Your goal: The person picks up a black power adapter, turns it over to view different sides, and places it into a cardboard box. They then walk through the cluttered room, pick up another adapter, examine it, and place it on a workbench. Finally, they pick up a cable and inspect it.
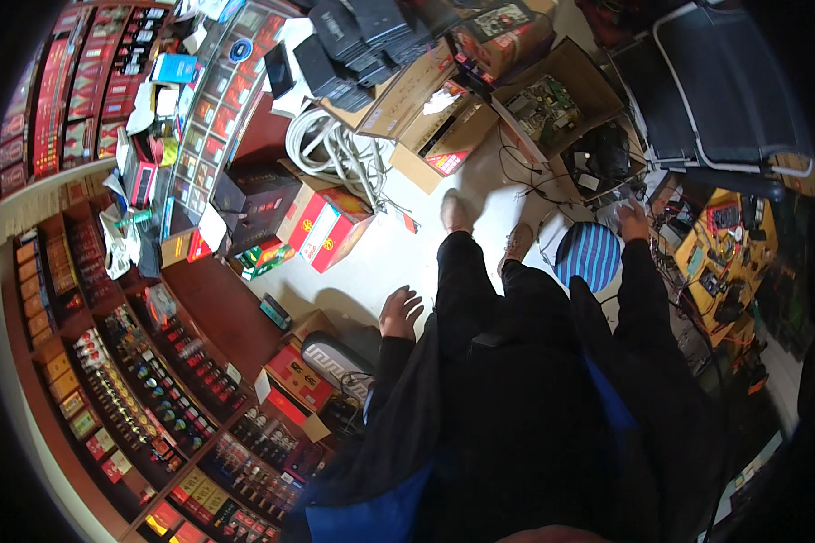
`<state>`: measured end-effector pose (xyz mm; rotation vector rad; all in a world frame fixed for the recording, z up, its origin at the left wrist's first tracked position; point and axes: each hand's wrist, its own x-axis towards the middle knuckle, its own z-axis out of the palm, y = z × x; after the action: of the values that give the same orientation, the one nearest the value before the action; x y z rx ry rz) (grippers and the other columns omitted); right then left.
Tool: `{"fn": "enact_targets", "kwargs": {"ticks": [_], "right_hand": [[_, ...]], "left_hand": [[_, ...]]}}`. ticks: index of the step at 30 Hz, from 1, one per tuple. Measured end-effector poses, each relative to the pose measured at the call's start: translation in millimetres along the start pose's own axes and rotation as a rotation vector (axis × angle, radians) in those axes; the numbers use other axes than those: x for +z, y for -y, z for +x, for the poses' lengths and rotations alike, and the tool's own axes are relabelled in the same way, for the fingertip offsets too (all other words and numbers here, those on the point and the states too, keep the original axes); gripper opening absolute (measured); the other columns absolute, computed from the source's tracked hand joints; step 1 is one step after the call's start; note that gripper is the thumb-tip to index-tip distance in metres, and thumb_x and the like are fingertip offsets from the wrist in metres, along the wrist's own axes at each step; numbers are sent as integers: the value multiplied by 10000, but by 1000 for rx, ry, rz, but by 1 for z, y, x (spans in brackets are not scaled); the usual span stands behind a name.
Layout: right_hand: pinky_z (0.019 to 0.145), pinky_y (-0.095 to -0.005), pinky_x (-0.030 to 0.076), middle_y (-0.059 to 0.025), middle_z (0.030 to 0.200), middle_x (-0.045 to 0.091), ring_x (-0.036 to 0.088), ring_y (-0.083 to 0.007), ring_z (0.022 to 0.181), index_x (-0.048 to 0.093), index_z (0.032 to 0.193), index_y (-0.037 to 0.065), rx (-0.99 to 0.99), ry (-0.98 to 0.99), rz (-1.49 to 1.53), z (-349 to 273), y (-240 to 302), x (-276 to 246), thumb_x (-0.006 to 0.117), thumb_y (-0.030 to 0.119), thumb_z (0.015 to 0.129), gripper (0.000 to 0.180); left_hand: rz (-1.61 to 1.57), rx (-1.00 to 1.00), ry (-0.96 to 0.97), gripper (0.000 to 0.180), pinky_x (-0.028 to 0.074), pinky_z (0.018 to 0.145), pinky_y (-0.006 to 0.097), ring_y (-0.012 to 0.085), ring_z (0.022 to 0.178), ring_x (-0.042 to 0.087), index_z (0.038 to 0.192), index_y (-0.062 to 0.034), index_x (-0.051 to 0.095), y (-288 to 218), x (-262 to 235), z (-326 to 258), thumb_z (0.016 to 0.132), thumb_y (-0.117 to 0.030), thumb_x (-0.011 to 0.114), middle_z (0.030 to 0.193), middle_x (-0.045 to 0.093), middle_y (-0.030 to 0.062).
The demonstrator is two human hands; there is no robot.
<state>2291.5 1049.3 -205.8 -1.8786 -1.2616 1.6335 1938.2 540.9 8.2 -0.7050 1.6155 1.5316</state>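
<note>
My left hand (400, 314) hangs in the air over the pale floor, with its fingers apart and nothing in them. The nearest things to it are a red carton (301, 378) and a grey-and-white patterned panel (337, 362). My right hand (633, 220) is stretched forward beside a round stool with a blue striped top (588, 256). Its fingers are small and blurred against the clutter behind, so I cannot make out whether they touch anything. To its right, a yellow wooden work table (732, 262) is strewn with small parts and tools.
Open cardboard boxes (443, 136) stand ahead, one holding green circuit boards (543, 110). A white cable coil (321, 149) lies by red cartons (330, 231). Loose black cables (522, 169) cross the floor. Shelves (136, 389) and a glass display counter (210, 118) line the left; a dark folding chair (729, 86) stands far right.
</note>
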Motion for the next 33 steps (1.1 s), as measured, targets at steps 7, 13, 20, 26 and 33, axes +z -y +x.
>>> {"fn": "enact_targets", "kwargs": {"ticks": [7,13,20,26,33], "right_hand": [[863,-446,532,-161,1277,651,636,-301,1088,522,1420,34,133,-124,-387,-60,-15,7,699,211,868,606],[735,-374,555,-121,1087,719,677,-239,922,519,1409,14,173,-69,-247,-106,7,81,740,168,806,660],[627,-359,546,-143,1048,707,676,-229,806,575,1339,30,-67,10,-433,-18,-24,105,718,157,821,552],[541,-351,482,-78,822,610,578,-185,640,562,1304,54,125,55,-144,-1,22,123,719,114,844,490],[857,-394,543,-216,1079,721,696,-308,964,633,1273,-20,58,32,-526,10,65,147,794,281,765,613]], "left_hand": [[-49,-58,3,408,550,882,412,285,1059,661,1287,-2,583,-47,-25,59,1003,-294,581,1171,649,152],[-70,148,-15,425,534,909,435,288,1060,651,1275,-19,600,-134,-85,91,963,-307,619,1148,650,141],[-128,230,-165,429,525,897,444,291,1036,644,1249,-6,612,-164,-46,88,933,-298,620,1123,648,130],[-55,142,-122,417,542,867,417,289,1026,654,1266,-14,606,-139,11,64,937,-266,648,1135,645,145],[-110,75,-244,407,549,850,397,275,1018,660,1268,-17,613,-128,4,59,942,-258,639,1145,647,145]]}}
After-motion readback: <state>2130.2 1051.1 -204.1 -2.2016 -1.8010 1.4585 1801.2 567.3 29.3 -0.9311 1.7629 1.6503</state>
